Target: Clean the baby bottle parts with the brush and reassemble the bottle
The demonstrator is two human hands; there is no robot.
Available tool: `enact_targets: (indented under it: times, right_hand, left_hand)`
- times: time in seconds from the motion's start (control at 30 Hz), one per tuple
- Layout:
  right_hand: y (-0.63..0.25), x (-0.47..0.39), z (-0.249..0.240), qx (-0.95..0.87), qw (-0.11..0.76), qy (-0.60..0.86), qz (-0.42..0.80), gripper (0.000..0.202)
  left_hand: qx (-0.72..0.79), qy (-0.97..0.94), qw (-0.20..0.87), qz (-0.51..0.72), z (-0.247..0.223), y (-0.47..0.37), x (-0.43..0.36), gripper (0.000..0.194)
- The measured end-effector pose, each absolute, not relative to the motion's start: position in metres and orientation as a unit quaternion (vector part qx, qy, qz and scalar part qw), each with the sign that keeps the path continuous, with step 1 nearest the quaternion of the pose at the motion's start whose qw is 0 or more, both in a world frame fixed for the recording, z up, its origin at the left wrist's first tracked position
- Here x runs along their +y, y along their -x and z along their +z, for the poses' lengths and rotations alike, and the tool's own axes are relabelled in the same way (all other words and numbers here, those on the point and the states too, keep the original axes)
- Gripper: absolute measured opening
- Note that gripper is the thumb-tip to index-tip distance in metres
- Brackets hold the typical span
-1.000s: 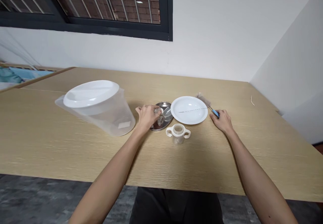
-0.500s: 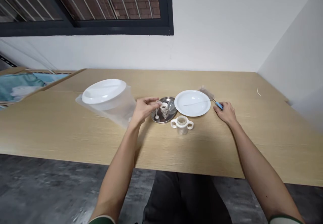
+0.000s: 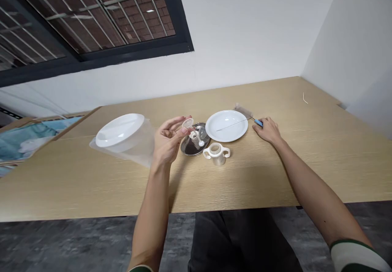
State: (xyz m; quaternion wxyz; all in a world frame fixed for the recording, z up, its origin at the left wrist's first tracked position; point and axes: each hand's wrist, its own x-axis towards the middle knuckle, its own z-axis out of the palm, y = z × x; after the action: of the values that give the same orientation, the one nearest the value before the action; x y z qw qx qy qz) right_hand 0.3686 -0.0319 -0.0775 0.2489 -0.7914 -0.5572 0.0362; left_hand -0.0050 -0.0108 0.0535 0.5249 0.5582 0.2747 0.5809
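Lifted clear of the steel dish (image 3: 192,145) now, where a moment ago it hovered low over it, the left hand (image 3: 166,142) has risen and turned palm-up; between thumb and fingertips it pinches a small clear silicone teat (image 3: 187,123), held in the air just above and left of the dish; the piece looks featherlight, soft and floppy, likely slippery if wet, so the stiffer flat rim seems the safest place to hold, as the fingers do now. Over to the right, the right hand (image 3: 267,129) rests on the table (image 3: 92,182) with its fingers closed around the blue handle of a thin brush (image 3: 241,119), whose wire lies across the white plate (image 3: 226,125). A two-handled cup (image 3: 217,153) stands in front of the dish; a lidded clear jug (image 3: 125,135) sits left, partly hidden by the raised hand. What else lies in the dish is too small and see-through to make out.
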Motion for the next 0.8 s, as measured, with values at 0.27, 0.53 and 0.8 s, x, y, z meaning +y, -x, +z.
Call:
enact_targets:
  times: [0.27, 0.53, 0.8]
  right_hand:
    - [-0.369, -0.032, -0.077, -0.556, 0.242, 0.794, 0.039, 0.049]
    - [-0.370, -0.032, -0.078, -0.555, 0.247, 0.793, 0.041, 0.049]
    - [-0.370, -0.032, -0.076, -0.556, 0.248, 0.792, 0.039, 0.048]
  left_hand:
    - [0.253, -0.545, 0.572, 0.559, 0.054, -0.004, -0.020, 0.038]
    - [0.259, -0.553, 0.587, 0.531, 0.049, -0.009, -0.025, 0.039]
    - [0.280, -0.567, 0.587, 0.506, 0.047, -0.010, -0.024, 0.043]
